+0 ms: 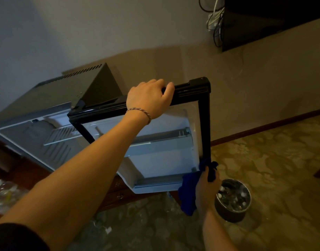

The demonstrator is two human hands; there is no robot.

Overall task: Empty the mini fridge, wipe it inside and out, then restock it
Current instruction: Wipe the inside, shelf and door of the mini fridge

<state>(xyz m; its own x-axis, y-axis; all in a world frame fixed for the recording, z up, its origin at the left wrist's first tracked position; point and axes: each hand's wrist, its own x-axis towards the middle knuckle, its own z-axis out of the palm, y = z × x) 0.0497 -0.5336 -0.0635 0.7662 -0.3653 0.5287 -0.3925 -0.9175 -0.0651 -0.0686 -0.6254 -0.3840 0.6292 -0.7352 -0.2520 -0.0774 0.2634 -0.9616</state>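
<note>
The black mini fridge (pixel 68 91) stands on a wooden cabinet with its door (pixel 193 87) swung wide open. Its white interior shows a wire shelf (pixel 63 133) and holds nothing I can see. The door's white inner shelves (pixel 159 140) are bare too. My left hand (pixel 150 98) grips the top edge of the door, fingers curled over it. My right hand (pixel 207 189) holds a blue cloth (pixel 189 192) wrapped round the lower part of the door's black outer edge.
A round metal bin (pixel 233 200) with rubbish in it stands on the patterned carpet just right of the door. Clear plastic bottles (pixel 5 192) lie at the far left. A dark TV (pixel 264 20) with cables hangs on the wall at upper right.
</note>
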